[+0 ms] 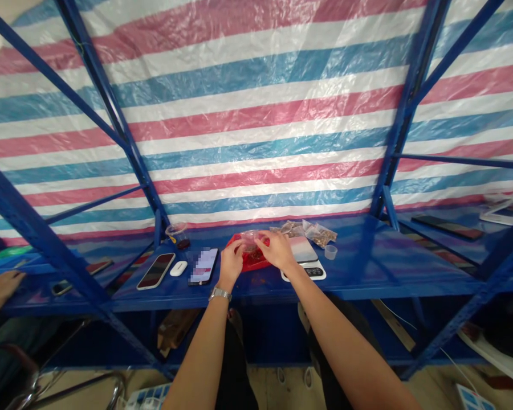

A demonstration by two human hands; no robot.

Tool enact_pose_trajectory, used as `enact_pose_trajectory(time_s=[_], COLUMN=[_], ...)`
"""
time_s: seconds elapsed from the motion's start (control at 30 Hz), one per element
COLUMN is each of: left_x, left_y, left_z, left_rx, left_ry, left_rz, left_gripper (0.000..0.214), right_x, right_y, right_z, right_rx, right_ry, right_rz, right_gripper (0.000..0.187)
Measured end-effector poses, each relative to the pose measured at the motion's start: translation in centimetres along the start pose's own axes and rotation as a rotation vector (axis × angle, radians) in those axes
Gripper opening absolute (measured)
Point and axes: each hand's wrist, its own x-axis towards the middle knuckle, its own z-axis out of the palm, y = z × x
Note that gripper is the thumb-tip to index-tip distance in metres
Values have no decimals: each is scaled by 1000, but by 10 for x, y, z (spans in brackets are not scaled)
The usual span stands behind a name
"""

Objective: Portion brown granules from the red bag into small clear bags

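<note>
Pink, white and blue striped tarpaulin (pixel 248 114), deep blue steel shelf (pixel 393 267), bright red tray (pixel 250 262), silver wristwatch (pixel 220 294)

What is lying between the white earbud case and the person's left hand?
In the head view, a blurred-screen smartphone lies there, flat on the blue shelf.

Blue steel shelving (pixel 359 279) carries two phones (pixel 156 271), an earbud case (pixel 178 268), a red tray (pixel 248 259) and a digital scale (pixel 303 266).

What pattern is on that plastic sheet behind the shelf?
The tarpaulin has pink, white and blue stripes, clearest in the head view.
</note>
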Motion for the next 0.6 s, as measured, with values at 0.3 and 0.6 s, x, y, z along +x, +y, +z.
enact_pose_trajectory(time_s=[0.3, 0.6], left_x=[2, 3], left_y=[10, 18], left_z=[15, 9], left_rx=[-37, -51], left_ry=[10, 47], left_rz=[-7, 13], left_gripper=[25, 19], right_x=[-7, -4], right_y=[-4, -2], right_z=[-1, 0], right_rx=[-101, 54], right_ry=[-124, 3], right_rz=[-26, 18], right_gripper=[32, 22])
